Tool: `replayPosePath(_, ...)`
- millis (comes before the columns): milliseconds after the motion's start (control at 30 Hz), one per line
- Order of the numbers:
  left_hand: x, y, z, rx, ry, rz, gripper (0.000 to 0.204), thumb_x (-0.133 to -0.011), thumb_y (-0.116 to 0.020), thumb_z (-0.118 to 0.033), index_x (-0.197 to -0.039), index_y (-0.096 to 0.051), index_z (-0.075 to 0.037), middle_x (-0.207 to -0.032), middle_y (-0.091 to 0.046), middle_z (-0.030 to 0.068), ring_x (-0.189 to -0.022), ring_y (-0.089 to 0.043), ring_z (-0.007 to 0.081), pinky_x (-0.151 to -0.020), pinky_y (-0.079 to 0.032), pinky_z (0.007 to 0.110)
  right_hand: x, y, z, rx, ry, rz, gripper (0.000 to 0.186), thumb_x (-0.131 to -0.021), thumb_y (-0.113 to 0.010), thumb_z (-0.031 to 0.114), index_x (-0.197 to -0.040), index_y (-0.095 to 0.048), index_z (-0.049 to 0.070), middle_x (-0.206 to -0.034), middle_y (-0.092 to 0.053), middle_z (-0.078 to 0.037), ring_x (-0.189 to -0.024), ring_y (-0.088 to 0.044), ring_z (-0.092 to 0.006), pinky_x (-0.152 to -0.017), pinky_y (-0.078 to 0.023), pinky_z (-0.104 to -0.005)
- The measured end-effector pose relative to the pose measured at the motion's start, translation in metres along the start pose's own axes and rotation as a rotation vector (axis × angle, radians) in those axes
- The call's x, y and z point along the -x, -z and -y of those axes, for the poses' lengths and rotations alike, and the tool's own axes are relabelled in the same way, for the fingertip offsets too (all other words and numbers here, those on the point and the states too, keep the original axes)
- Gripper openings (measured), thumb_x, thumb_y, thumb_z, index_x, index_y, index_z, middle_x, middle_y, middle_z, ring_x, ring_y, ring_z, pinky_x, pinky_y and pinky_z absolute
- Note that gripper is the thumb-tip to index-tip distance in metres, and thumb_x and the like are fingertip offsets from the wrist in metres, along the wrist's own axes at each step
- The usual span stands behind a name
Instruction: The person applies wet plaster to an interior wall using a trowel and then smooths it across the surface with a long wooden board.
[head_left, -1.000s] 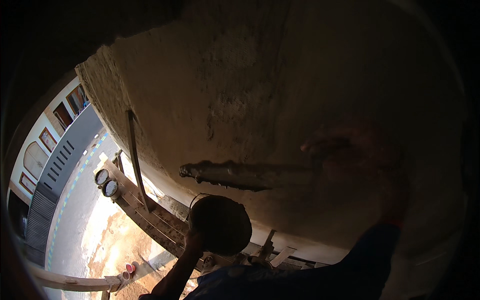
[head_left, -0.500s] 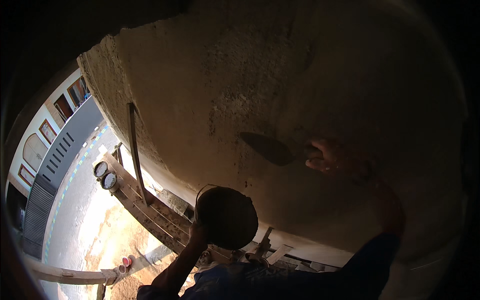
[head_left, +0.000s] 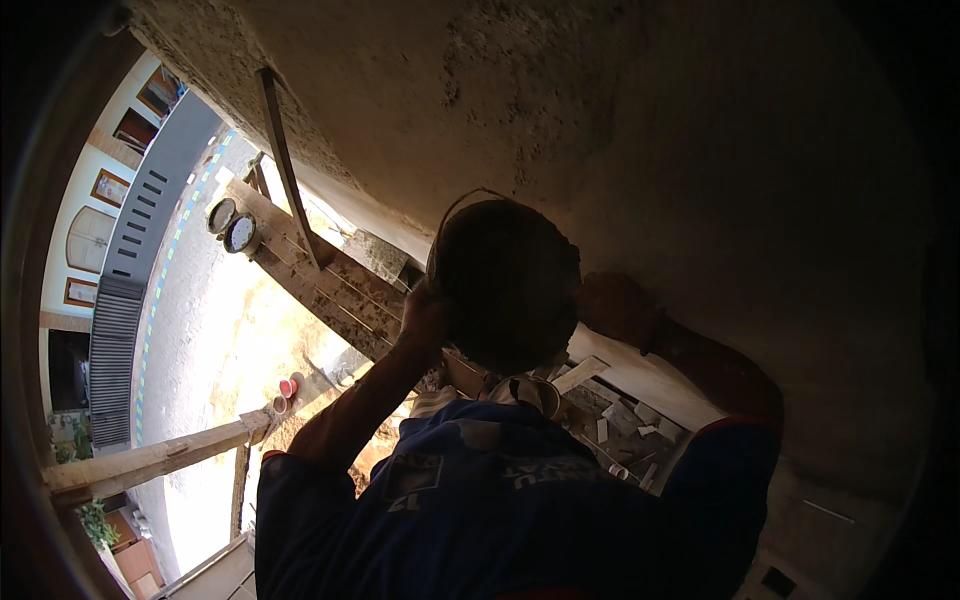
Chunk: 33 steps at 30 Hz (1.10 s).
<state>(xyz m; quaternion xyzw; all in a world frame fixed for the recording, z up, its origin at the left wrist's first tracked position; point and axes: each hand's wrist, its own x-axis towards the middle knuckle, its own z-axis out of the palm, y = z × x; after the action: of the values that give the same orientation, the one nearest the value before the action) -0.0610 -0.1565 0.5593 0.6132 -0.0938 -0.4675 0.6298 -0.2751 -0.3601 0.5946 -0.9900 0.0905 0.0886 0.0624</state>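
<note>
A dark bucket (head_left: 505, 285) with a thin wire handle is held up in front of me. My left hand (head_left: 428, 315) is closed on its left side. At the opposite rim is my right hand (head_left: 620, 308), its fingers curled closed around a trowel's handle; the trowel's blade cannot be made out against the dark bucket. What lies inside the bucket is too shadowed to tell. Beyond both hands rises a plastered wall (head_left: 700, 190), rough and pitted in its upper middle part.
Scaffold planks (head_left: 345, 285) run along the wall, crossed by an upright wooden strut (head_left: 283, 165). Two buckets (head_left: 240, 233) stand at their far end. A wooden rail (head_left: 150, 465) lies at left. Below are debris (head_left: 625, 425), sunlit ground and a grey gate (head_left: 165, 190).
My right hand has come down from the wall to the bucket's right rim, and the trowel blade has gone from sight. The view has tilted downward; the bucket appears higher and farther right.
</note>
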Motion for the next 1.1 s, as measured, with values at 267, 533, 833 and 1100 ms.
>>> replayPosePath(267,0.014,0.001,-0.013,0.000,0.042,-0.036,0.012,-0.076,-0.053,-0.002,-0.087,-0.058,-0.004,-0.067,-0.056,0.0014,-0.052,-0.054,0.0110,-0.044,-0.043,0.023,0.010,-0.029,0.017,-0.382,0.028,-0.364,0.027,-0.075,-0.061,0.018,-0.099,-0.055,0.008,-0.074,-0.057,-0.008,-0.066,-0.060,-0.0255,-0.057,-0.049,-0.0359)
replayPosePath(533,0.017,0.008,-0.011,0.069,0.081,-0.018,0.026,-0.070,-0.058,0.001,-0.096,-0.057,-0.005,-0.070,-0.057,0.0014,-0.054,-0.055,0.0123,-0.048,-0.046,0.025,0.015,0.067,-0.001,-0.285,-0.072,-0.243,0.031,-0.075,-0.063,0.024,-0.101,-0.056,0.009,-0.078,-0.060,-0.013,-0.074,-0.061,-0.0294,-0.067,-0.049,-0.0407)
replayPosePath(833,-0.004,0.039,0.031,0.010,0.106,-0.059,0.017,-0.072,-0.061,-0.008,-0.088,-0.056,-0.009,-0.069,-0.054,0.0022,-0.055,-0.054,0.0136,-0.045,-0.044,0.027,0.059,0.302,0.032,-0.256,0.051,-0.384,0.041,-0.080,-0.062,0.020,-0.113,-0.046,0.003,-0.081,-0.062,-0.013,-0.068,-0.063,-0.0197,-0.061,-0.049,-0.0315)
replayPosePath(1100,0.032,0.093,0.039,-0.222,-0.110,-0.187,0.009,-0.075,-0.059,-0.008,-0.083,-0.056,-0.008,-0.067,-0.054,0.0040,-0.052,-0.055,0.0161,-0.043,-0.045,0.029,0.022,0.382,0.011,-0.316,0.265,-0.454,0.041,-0.084,-0.061,0.028,-0.115,-0.052,0.003,-0.093,-0.060,-0.011,-0.082,-0.058,-0.0155,-0.069,-0.047,-0.0263)
